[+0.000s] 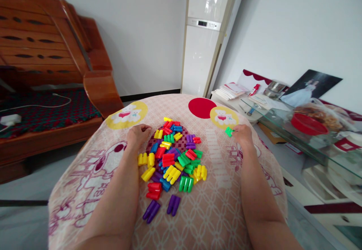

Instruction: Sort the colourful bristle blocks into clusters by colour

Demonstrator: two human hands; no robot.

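Note:
A heap of several small plastic building pieces (174, 159) in red, yellow, green, blue and purple lies in the middle of a round table under a pink patterned cloth (215, 212). My left hand (137, 134) rests at the heap's left edge, fingers curled into a loose fist; nothing shows in it. My right hand (242, 134) lies to the right of the heap, its fingers pinched on a green piece (228, 131) held just over the cloth.
A wooden bench (51, 65) with a dark cushion and a white cable stands at the left. A white upright cabinet unit (202, 35) is behind the table. At the right, a glass-topped stand (285, 129) carries a red bowl (309, 125), papers and a photo.

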